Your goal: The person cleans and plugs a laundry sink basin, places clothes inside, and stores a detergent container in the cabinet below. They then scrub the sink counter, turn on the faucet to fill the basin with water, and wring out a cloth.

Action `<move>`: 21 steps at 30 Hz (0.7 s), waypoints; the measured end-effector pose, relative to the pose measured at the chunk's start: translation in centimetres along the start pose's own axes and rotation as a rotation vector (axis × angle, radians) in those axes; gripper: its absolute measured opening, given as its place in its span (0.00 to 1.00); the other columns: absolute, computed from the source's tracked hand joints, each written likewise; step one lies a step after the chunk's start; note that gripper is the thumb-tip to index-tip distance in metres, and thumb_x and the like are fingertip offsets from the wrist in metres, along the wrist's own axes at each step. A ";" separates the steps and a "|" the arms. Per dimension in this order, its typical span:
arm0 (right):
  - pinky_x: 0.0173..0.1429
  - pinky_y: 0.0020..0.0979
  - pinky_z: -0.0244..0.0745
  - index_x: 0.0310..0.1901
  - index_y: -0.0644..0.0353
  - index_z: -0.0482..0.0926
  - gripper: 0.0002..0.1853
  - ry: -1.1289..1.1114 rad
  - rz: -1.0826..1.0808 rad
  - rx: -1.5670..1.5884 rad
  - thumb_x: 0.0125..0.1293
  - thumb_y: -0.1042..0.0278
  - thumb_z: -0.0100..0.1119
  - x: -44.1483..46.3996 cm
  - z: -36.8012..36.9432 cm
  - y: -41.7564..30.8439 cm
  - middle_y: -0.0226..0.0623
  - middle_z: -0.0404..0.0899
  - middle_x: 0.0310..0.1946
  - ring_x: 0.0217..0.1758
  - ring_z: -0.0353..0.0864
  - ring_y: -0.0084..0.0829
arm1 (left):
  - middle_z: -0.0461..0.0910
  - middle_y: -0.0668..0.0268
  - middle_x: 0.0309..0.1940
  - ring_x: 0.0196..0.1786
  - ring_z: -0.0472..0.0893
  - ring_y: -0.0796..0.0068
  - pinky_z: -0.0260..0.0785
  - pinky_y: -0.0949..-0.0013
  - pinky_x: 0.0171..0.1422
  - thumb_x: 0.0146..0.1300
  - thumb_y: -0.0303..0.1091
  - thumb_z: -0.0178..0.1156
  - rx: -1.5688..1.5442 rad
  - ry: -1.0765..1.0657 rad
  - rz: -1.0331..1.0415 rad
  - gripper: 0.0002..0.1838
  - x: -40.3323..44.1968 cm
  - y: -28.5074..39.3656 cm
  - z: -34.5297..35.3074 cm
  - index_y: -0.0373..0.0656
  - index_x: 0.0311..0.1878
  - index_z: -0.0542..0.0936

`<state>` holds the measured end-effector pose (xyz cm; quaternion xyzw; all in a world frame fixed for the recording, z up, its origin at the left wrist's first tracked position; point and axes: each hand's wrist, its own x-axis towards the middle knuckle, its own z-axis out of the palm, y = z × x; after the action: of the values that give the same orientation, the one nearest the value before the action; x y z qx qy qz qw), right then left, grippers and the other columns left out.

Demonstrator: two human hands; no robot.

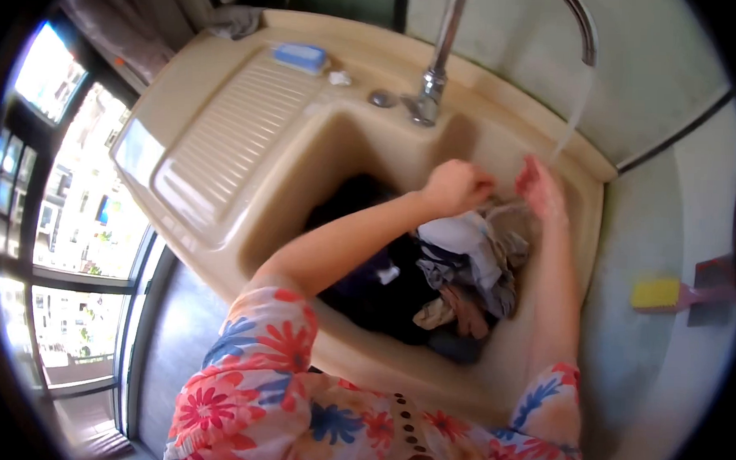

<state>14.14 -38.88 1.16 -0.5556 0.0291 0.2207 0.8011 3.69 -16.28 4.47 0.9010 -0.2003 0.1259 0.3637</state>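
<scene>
Over the sink basin, my left hand [457,187] is closed, its fingertips turned toward the right hand. My right hand [541,190] is beside it with curled fingers, close to the running water [577,116]. Greyish-brown cloth [510,212] shows just below and between the two hands; whether either hand grips it is hard to make out. Under them lies a heap of white and grey clothes [469,246], with tan pieces [442,310] at its near side. Dark clothes [366,295] fill the left part of the basin.
The beige sink [258,242] has a ribbed washboard [225,136] on its left. A curved metal faucet [434,86] stands at the back. Near it are a blue-and-white brush or box [301,57] and a small white lump [339,78]. A yellow-bristled brush [656,295] is at the right wall.
</scene>
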 end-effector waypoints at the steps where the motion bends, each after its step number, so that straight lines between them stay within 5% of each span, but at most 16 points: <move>1: 0.31 0.28 0.74 0.41 0.56 0.75 0.12 -0.029 0.028 -0.028 0.62 0.57 0.55 -1.7 0.7 -0.1 0.30 0.77 0.27 0.27 0.77 0.28 | 0.80 0.59 0.32 0.35 0.79 0.58 0.72 0.61 0.41 0.52 0.38 0.56 -0.010 0.057 -0.069 0.09 -1.5 -1.5 -1.6 0.48 0.35 0.81; 3: 0.30 0.27 0.74 0.42 0.59 0.75 0.12 0.011 0.097 -0.238 0.61 0.61 0.56 -3.9 1.7 0.2 0.31 0.77 0.28 0.27 0.78 0.27 | 0.80 0.60 0.29 0.34 0.78 0.57 0.72 0.60 0.40 0.52 0.41 0.57 -0.024 0.170 -0.229 0.09 -3.4 -3.3 -4.6 0.50 0.31 0.82; 5: 0.31 0.25 0.74 0.43 0.64 0.75 0.11 -0.001 0.043 -1.140 0.61 0.67 0.54 -0.6 -3.7 4.6 0.34 0.78 0.30 0.28 0.78 0.25 | 0.79 0.60 0.26 0.31 0.79 0.57 0.72 0.61 0.37 0.52 0.44 0.58 -0.058 0.295 -0.335 0.11 -3.7 -4.1 -7.7 0.48 0.30 0.82; 6: 0.31 0.25 0.74 0.43 0.65 0.75 0.11 0.033 0.033 -0.981 0.60 0.69 0.53 -1.3 -2.9 4.7 0.35 0.78 0.30 0.28 0.78 0.25 | 0.80 0.59 0.23 0.26 0.80 0.68 0.71 0.69 0.33 0.54 0.40 0.61 0.013 0.323 -0.317 0.11 -3.4 -3.9 -9.2 0.42 0.33 0.82; 8: 0.32 0.24 0.74 0.43 0.68 0.74 0.12 0.091 0.027 -0.666 0.60 0.72 0.52 -3.0 -1.1 4.7 0.37 0.78 0.31 0.28 0.78 0.25 | 0.79 0.59 0.21 0.24 0.79 0.67 0.70 0.67 0.32 0.54 0.43 0.60 0.017 0.343 -0.347 0.13 -2.6 -4.3 -10.5 0.41 0.31 0.82; 11: 0.33 0.24 0.75 0.43 0.70 0.74 0.12 0.031 -0.016 -0.772 0.61 0.72 0.52 -3.0 -1.0 5.2 0.40 0.78 0.31 0.28 0.78 0.25 | 0.78 0.58 0.22 0.29 0.77 0.57 0.69 0.59 0.34 0.52 0.47 0.59 0.021 0.380 -0.397 0.15 -1.4 -4.5 -11.3 0.45 0.28 0.82; 14: 0.27 0.22 0.67 0.46 0.60 0.74 0.13 0.009 0.095 -0.809 0.61 0.65 0.54 -3.7 0.2 4.9 0.34 0.79 0.32 0.27 0.79 0.24 | 0.77 0.58 0.21 0.29 0.77 0.57 0.68 0.58 0.34 0.52 0.48 0.59 0.112 0.376 -0.341 0.16 -0.7 -4.6 -11.4 0.44 0.25 0.82; 17: 0.35 0.25 0.76 0.44 0.70 0.74 0.12 0.023 0.119 -0.718 0.61 0.72 0.52 -5.5 3.6 4.1 0.40 0.78 0.32 0.29 0.78 0.26 | 0.76 0.58 0.21 0.28 0.76 0.57 0.67 0.59 0.33 0.52 0.49 0.60 0.151 0.313 -0.331 0.18 -0.7 -4.4 -12.2 0.42 0.25 0.81; 21: 0.35 0.26 0.75 0.44 0.70 0.73 0.12 -0.001 0.133 -0.755 0.61 0.72 0.52 -5.4 4.3 5.2 0.40 0.78 0.32 0.29 0.78 0.27 | 0.77 0.57 0.21 0.27 0.76 0.58 0.66 0.59 0.31 0.51 0.50 0.60 0.114 0.305 -0.325 0.18 0.6 -5.3 -12.9 0.42 0.24 0.81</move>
<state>6.39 -35.27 -0.21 -0.8082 -0.0187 0.2678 0.5241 5.58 -3.85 10.51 0.9111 0.0123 0.2113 0.3537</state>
